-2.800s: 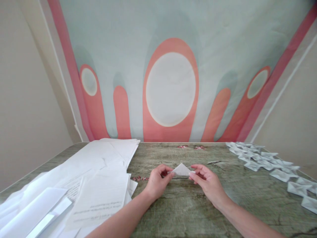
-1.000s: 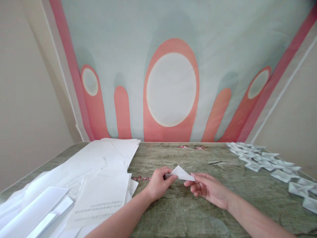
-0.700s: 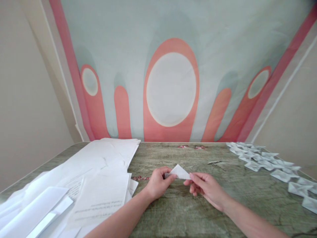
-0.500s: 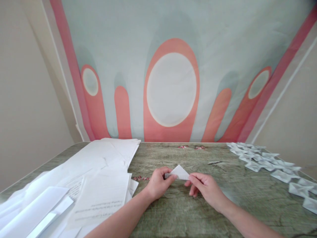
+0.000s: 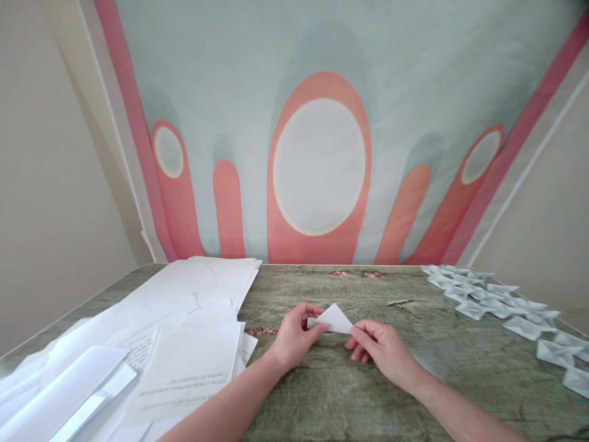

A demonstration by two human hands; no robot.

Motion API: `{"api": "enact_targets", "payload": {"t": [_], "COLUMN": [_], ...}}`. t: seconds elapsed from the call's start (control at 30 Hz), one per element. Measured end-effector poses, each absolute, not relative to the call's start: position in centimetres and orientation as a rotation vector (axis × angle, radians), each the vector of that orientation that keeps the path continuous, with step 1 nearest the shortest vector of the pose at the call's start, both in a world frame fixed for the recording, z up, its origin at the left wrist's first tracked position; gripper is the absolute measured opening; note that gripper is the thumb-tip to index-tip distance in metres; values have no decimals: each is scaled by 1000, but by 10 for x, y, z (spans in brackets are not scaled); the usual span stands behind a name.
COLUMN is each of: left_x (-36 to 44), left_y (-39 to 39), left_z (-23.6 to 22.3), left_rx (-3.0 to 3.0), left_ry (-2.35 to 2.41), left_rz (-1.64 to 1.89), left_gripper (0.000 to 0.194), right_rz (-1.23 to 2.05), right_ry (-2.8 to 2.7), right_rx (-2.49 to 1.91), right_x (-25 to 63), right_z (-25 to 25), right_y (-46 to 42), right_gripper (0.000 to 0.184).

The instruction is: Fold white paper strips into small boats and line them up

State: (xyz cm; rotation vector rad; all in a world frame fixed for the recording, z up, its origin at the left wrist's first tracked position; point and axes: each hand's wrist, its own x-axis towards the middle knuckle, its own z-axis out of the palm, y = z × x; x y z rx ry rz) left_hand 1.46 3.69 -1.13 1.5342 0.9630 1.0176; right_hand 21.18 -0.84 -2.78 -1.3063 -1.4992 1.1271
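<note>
One small folded paper (image 5: 338, 320), peaked like a tent, is held point-up over the middle of the surface (image 5: 322, 393), between its left and right edges; whether its base touches down I cannot tell. The left hand (image 5: 293, 336) pinches the left end, thumb in front and fingers behind; the right hand (image 5: 389, 353) has the right corner narrowly between thumb and forefinger, its other fingers curled below. Gripping opposite ends probably steadies the paper and leaves its peak uncovered. Loose sheets (image 5: 193, 362), some printed, lie heaped from the far edge to the near left corner, seemingly put there to be within the left hand's reach. White folded pieces (image 5: 527, 328) line the right edge from the far corner in staggered rows, perhaps set well apart from the sheets so that the two do not mix. Beyond the far edge stands a coral and grey-green backdrop (image 5: 317, 248).
</note>
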Motion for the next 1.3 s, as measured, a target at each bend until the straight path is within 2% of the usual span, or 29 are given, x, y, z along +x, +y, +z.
{"api": "enact_targets", "payload": {"t": [0.13, 0.57, 0.8, 0.9, 1.3], "left_x": [14, 14, 9, 7, 3], "left_y": [41, 40, 37, 36, 34], "left_z": [-16, -16, -17, -14, -11], "left_rx": [1378, 1342, 1845, 2098, 2474], "left_ry": [886, 901, 1007, 971, 882], "left_rz": [1030, 1160, 1165, 1160, 1104], "left_gripper": [35, 20, 15, 19, 24], "right_rz": [1079, 1211, 1238, 1244, 1267], "right_ry": [-1493, -1355, -1289, -1230, -1165], "right_rx": [-1319, -1218, -1191, -1184, -1182], "right_x": [216, 217, 218, 218, 220], "right_z": [-28, -20, -20, -19, -21], "right_y": [-7, -9, -8, -8, -6], "right_gripper": [38, 34, 32, 31, 30]}}
